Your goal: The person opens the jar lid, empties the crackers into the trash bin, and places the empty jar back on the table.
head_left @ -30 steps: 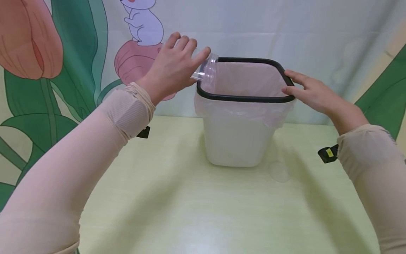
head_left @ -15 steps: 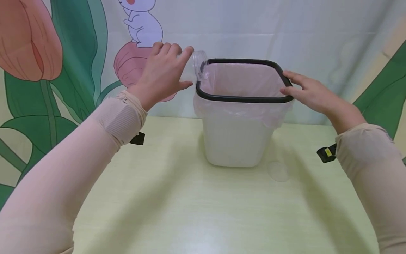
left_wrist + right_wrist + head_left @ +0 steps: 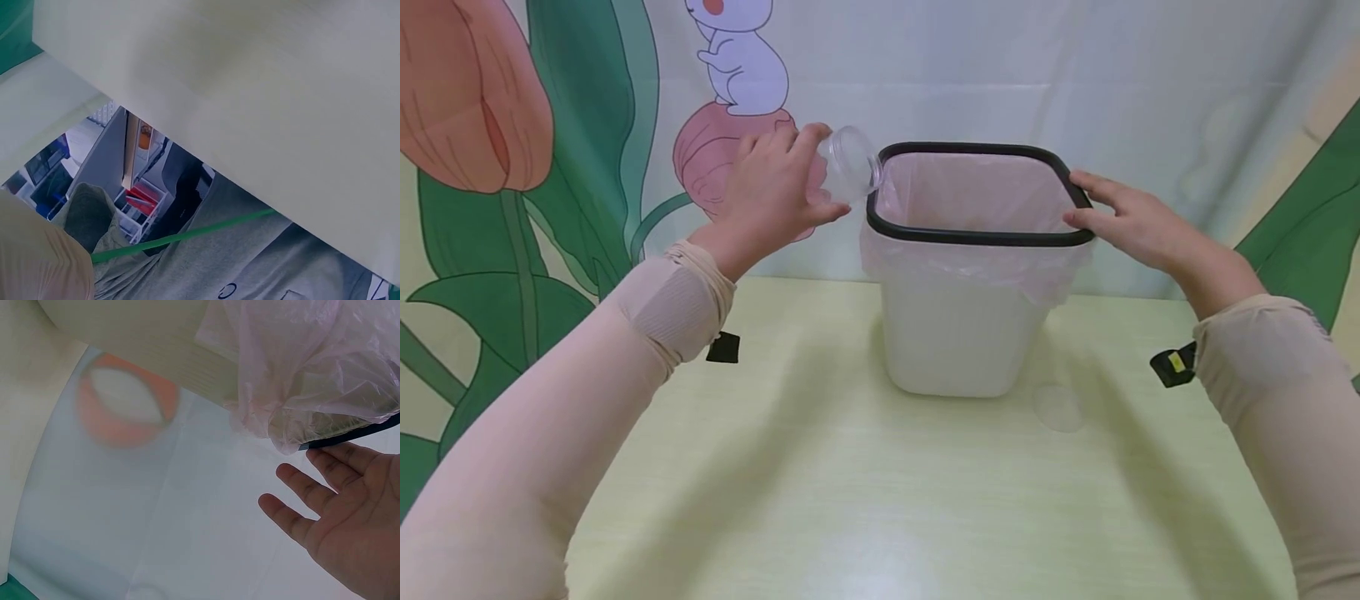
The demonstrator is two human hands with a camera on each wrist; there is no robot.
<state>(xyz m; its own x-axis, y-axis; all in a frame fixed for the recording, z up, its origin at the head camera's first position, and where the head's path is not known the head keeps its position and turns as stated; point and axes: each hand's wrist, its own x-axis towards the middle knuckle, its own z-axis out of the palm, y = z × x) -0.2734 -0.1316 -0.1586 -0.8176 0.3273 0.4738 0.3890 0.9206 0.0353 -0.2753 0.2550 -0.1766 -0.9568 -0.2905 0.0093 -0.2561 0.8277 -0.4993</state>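
Just left of the trash bin (image 3: pixel 958 325), my left hand (image 3: pixel 775 183) holds a clear plastic jar (image 3: pixel 853 162), thumb below and fingers around its far side. The jar lies tilted, its round mouth facing right beside the black rim (image 3: pixel 977 237). A pale pink liner bag (image 3: pixel 981 187) lines the bin and folds over its outside. On the bin's right side my right hand (image 3: pixel 1138 221) rests on the rim, thumb over the top. In the right wrist view its fingers (image 3: pixel 303 487) are straight and spread, some reaching the rim under the bag. The left wrist view does not show the left hand.
A thin clear disc (image 3: pixel 1058 407) lies on the light table (image 3: pixel 865 492) right of the bin's base. Behind hangs a printed curtain (image 3: pixel 970 75) close to the bin. Below the table edge, the left wrist view shows grey clothing (image 3: pixel 206 256).
My left hand has drawn the jar leftward from over the bin's rim and turned its mouth more toward the head camera. The right hand and the bin have stayed nearly still.
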